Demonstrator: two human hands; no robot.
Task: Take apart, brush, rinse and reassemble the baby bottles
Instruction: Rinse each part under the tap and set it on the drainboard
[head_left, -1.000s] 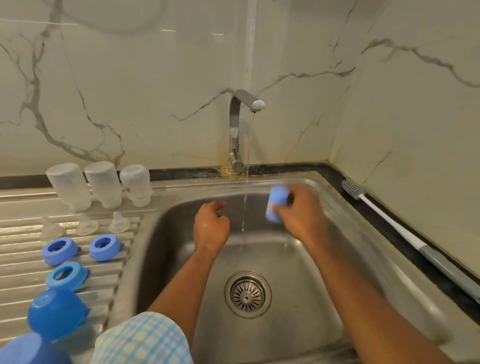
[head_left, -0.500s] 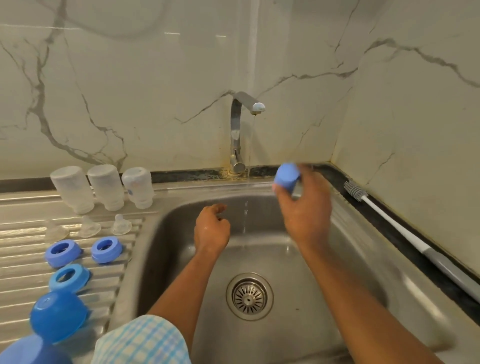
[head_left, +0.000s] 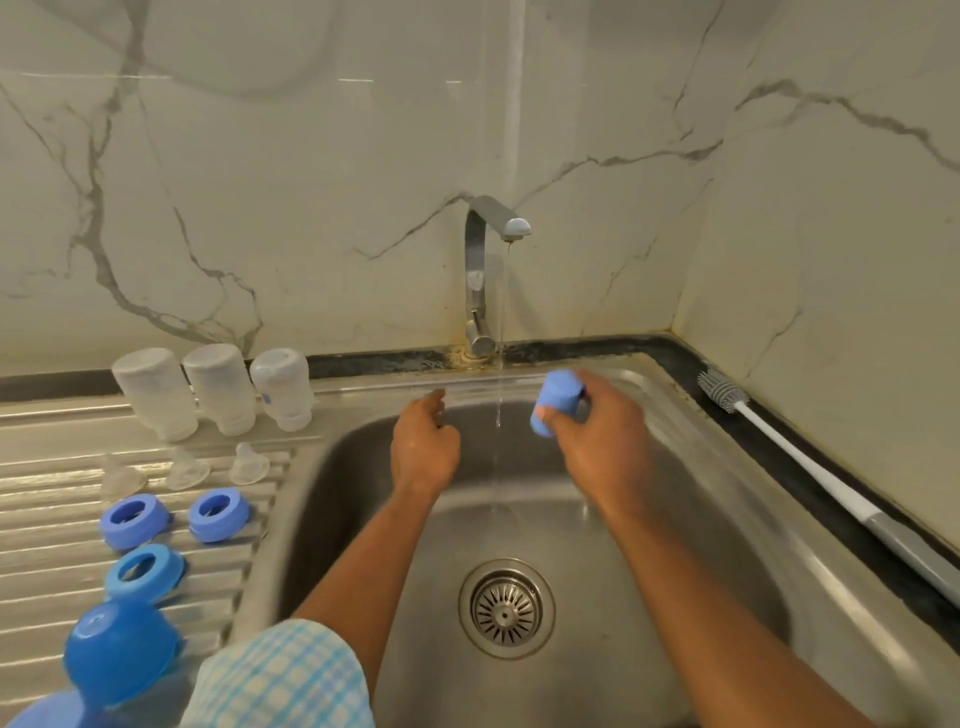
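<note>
Right hand (head_left: 605, 441) holding blue cap (head_left: 558, 397), over sink (head_left: 701, 545)

Can see only part of the blue cap (head_left: 556, 402) near the sink's (head_left: 363, 392) back rim, its lower end pinched in the right hand (head_left: 602, 447), its mouth perhaps turned down. Cannot make out the fingertips of the left hand (head_left: 423, 447), curled away and smeared, nor read the print on the bottle (head_left: 280, 387) nearest the sink at the drainboard's (head_left: 47, 540) back edge. Cannot follow the blue dome (head_left: 36, 714) at the drainboard's front left corner, the brush handle (head_left: 810, 466) along the counter's (head_left: 748, 452) right edge or the checked sleeve (head_left: 280, 680) past the picture's edges.
</note>
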